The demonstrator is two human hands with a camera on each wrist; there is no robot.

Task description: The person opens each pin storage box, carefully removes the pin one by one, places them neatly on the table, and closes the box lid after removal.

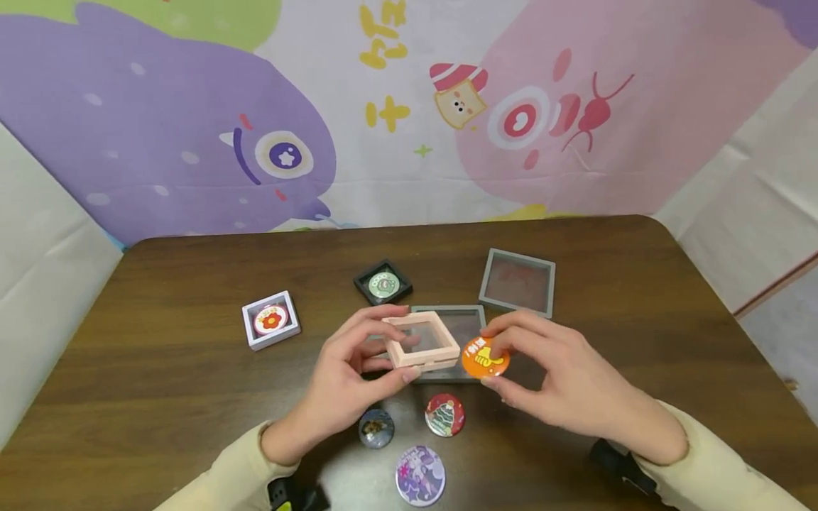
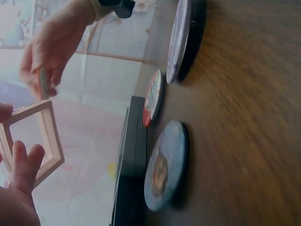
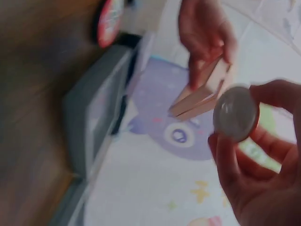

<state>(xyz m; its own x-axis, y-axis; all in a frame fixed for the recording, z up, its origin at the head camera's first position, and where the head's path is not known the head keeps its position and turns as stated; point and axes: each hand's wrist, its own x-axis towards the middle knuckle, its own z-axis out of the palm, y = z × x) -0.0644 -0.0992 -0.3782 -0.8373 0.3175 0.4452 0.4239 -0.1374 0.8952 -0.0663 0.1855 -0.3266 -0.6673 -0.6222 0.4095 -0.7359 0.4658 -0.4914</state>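
Observation:
My left hand (image 1: 339,380) holds a pale pink square display frame (image 1: 424,357) with a clear window, thumb along its near edge and fingers at the far side. In the left wrist view, fingertips show against the window of the frame (image 2: 55,136). Just to the right, my right hand (image 1: 569,372) pinches an orange button badge (image 1: 478,363) with a yellow cartoon figure, its printed face up. The plain back of the badge (image 3: 233,115) faces the right wrist camera. Badge and frame are close together, above a grey display frame (image 1: 450,309) on the table.
A second grey frame (image 1: 549,284) lies at the back right. A black frame (image 1: 364,282) and a white frame (image 1: 254,341), each with a badge inside, are further left. Blue-grey (image 1: 376,429), Christmas-tree (image 1: 444,415) and purple (image 1: 420,476) badges lie on the table (image 1: 160,397) in front.

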